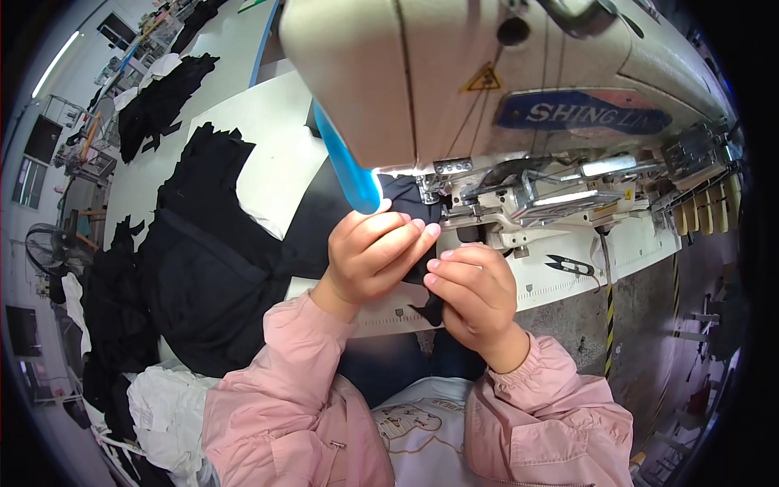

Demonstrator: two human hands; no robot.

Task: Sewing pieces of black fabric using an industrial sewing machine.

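A cream-coloured sewing machine (349, 89) fills the upper part of the view. Its presser foot (428, 190) stands over black fabric (312, 223) lying on the machine bed. Just in front of the foot, my left hand (369, 256) is closed on the fabric's edge, fingers pressed together. Close beside it on the right, my right hand (477, 294) pinches the same fabric edge, and a narrow end hangs below. The fingertips nearly meet, and they hide part of the edge between them. A blue guard (345, 158) reaches down to the left hand.
Thread snips (570, 265) lie on the table to the right. Large piles of black fabric (203, 276) cover the left side, with crumpled white material (170, 414) below them. More black pieces (158, 101) lie farther back. A fan (47, 246) stands at far left.
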